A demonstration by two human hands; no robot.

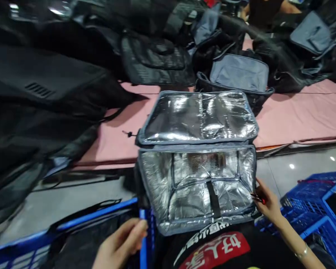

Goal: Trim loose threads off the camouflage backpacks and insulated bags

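An insulated cooler bag (212, 213) stands before me, its lid (179, 119) folded back and its silver foil lining showing. A dark strap (213, 200) lies inside it. My right hand (268, 205) is at the bag's right rim, closed around a small red-and-black tool (261, 199) that looks like thread snips, with fingers touching the bag's side. To the left of the bag, my left hand (123, 243) is raised over the edge of a blue crate (98, 215). Its fingers are curled together; whether anything is between them is hidden.
Behind the bag runs a table with a pink cover (302, 116), bearing several black bags, one with a grey-lined open top (240, 73). A large black bag (44, 97) fills the left. Blue crates (310, 201) stand at right. A co-worker's arm (289, 7) shows far back.
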